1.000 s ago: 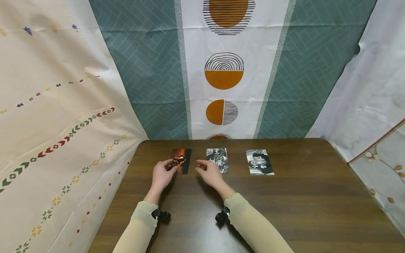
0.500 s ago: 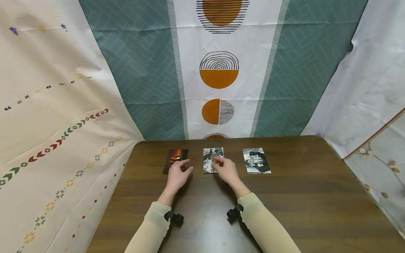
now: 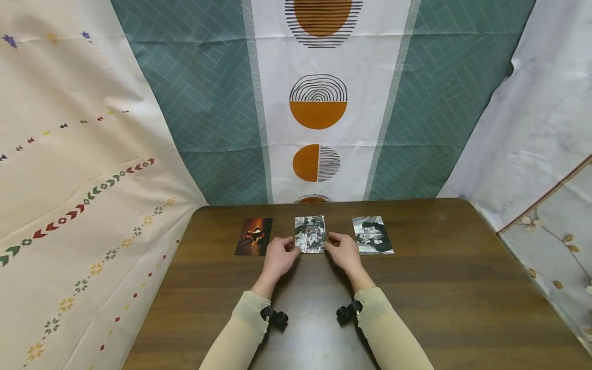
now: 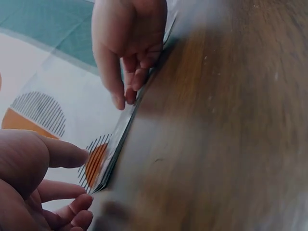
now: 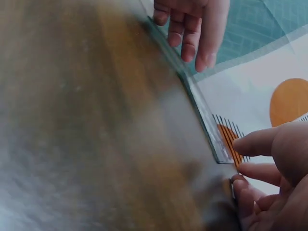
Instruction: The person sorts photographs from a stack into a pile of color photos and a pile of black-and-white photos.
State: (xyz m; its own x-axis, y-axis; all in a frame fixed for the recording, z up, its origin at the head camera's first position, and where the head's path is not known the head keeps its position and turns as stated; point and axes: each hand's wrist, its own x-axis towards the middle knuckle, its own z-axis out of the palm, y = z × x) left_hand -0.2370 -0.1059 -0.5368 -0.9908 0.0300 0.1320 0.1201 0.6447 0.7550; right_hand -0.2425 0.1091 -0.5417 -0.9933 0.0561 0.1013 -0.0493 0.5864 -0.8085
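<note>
Three picture cards lie in a row near the far edge of the table. The middle black-and-white card (image 3: 310, 234) sits between my two hands. My left hand (image 3: 279, 257) is at its lower left corner, thumb and fingers spread apart. On the opposite side my right hand (image 3: 344, 253) has its fingertips close to the right edge, fingers loosely bent. Both wrist views show the card nearly edge-on, with a gap between each thumb and the fingers. To the left lies a dark orange-red card (image 3: 255, 236), and to the right another black-and-white card (image 3: 372, 235), its lower left side near my right hand.
The brown wooden table (image 3: 444, 303) reaches back to a hanging teal and white cloth (image 3: 217, 128). A cream patterned cloth (image 3: 78, 185) hangs along the left, a pale marbled one (image 3: 550, 154) along the right. A small black camera is strapped to each wrist.
My left hand has left the orange-red card and moved right to the middle card. My right hand has shifted right, across the middle card to its right edge. The head view has turned slightly.
</note>
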